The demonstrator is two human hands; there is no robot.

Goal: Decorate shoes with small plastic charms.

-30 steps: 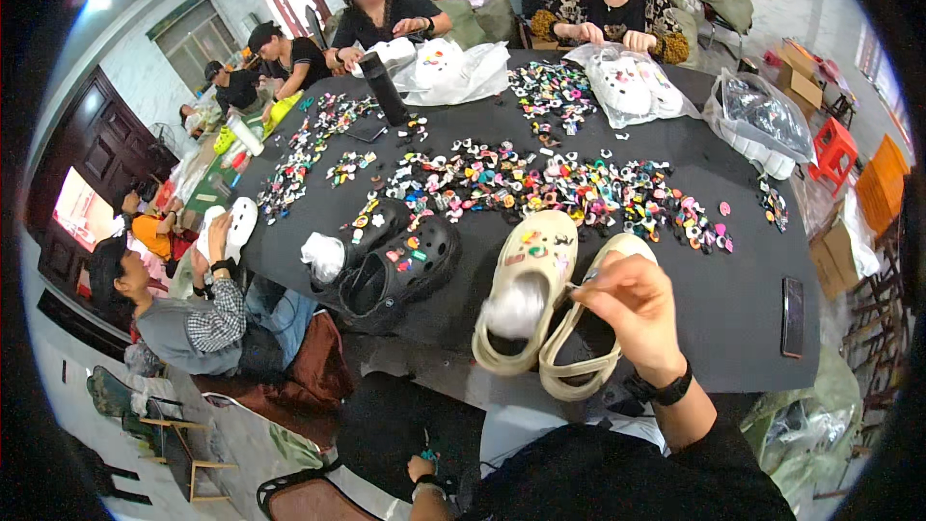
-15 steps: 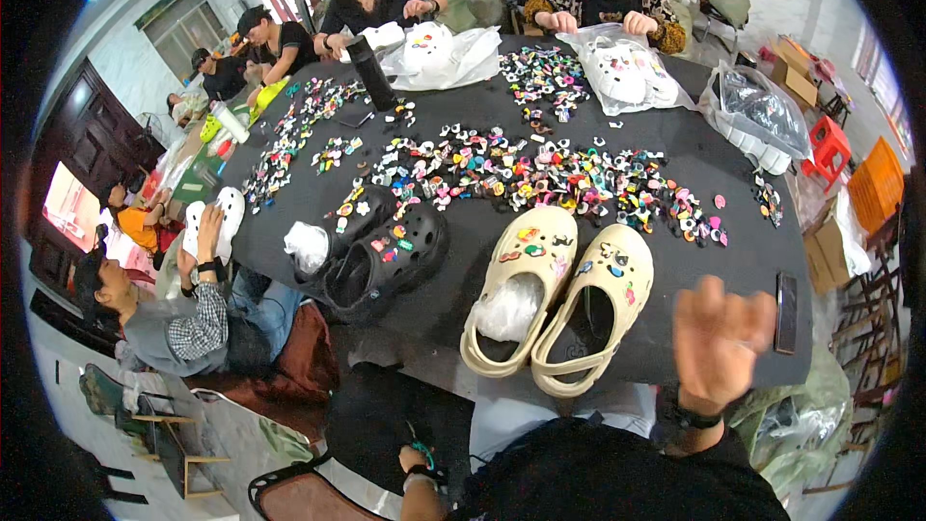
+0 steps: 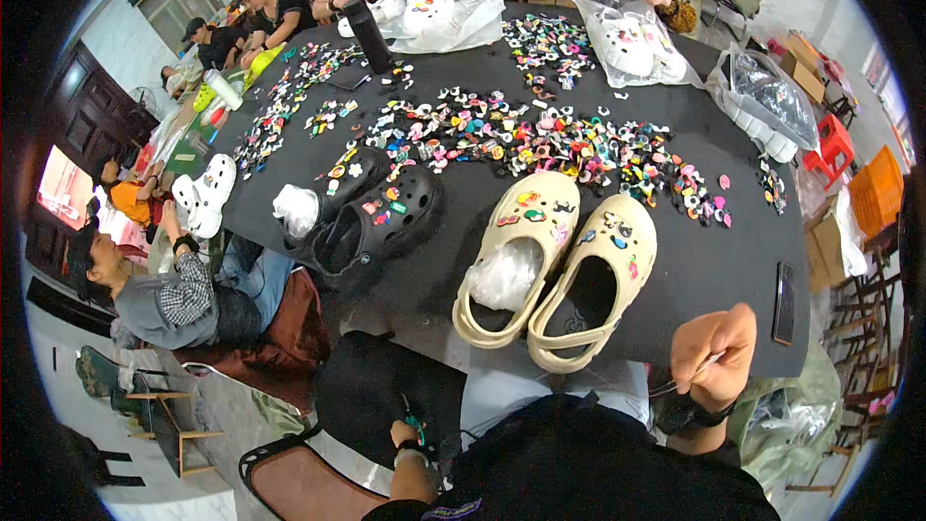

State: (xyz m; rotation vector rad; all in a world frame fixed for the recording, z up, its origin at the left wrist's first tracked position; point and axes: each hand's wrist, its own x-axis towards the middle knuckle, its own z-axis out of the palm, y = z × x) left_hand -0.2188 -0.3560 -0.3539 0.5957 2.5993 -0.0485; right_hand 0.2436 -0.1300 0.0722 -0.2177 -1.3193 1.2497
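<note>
My right hand (image 3: 716, 357) is raised over the table's near right edge, fingers curled and pinched on a thin pale strand (image 3: 711, 364). Low on the left, my left hand (image 3: 403, 432) is closed at a small teal-and-dark thing (image 3: 415, 419) whose kind I cannot make out, over a black surface. Between them, on the table's near edge, stands a pair of cream clogs with colourful charms. The left clog (image 3: 531, 222) has white stuffing in it; the right clog (image 3: 627, 241) is unstuffed. Farther left is a pair of black clogs (image 3: 410, 207), also with charms.
Loose shoe charms (image 3: 463, 125) cover the middle of the dark table (image 3: 733, 270). A phone (image 3: 784, 304) lies at the right edge. Across the table, people handle white clogs (image 3: 632, 43) and plastic bags. A black bottle (image 3: 368, 36) stands there. A person sits at the left.
My right hand's fingers, blurred before, now show pinched on a thin strand, lower relative to the phone. The whole view has shifted, so the table sits higher in it. The clogs stay in place.
</note>
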